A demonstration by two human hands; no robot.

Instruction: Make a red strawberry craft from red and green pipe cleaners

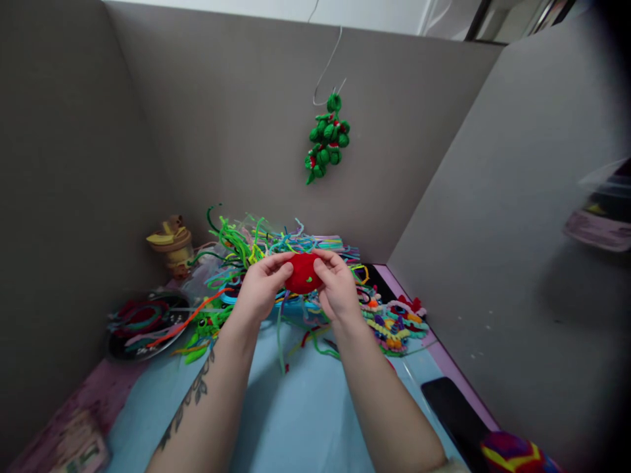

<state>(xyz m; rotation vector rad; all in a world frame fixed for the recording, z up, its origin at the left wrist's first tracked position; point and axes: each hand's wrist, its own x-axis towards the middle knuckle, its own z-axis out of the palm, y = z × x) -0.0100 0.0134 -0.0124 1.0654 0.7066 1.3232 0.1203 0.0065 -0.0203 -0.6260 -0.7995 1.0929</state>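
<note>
Both my hands hold a small red fuzzy ball (pixel 302 272) with a green speck on it, raised above the light blue table mat (pixel 296 420). My left hand (pixel 261 286) pinches its left side with fingers and thumb closed on it. My right hand (pixel 339 286) grips the right side, fingers curled over the top. Behind the hands lies a big heap of coloured pipe cleaners (pixel 266 246), mostly green, blue and yellow. A few loose strands trail down onto the mat under my hands.
A green and red pipe-cleaner bunch (pixel 326 139) hangs on a wire hook on the grey partition. A tan wooden figure (pixel 170 244) and a dark round tray (pixel 142 325) with strands stand left. Finished colourful pieces (pixel 394 322) lie right, a black phone (pixel 456 417) nearer.
</note>
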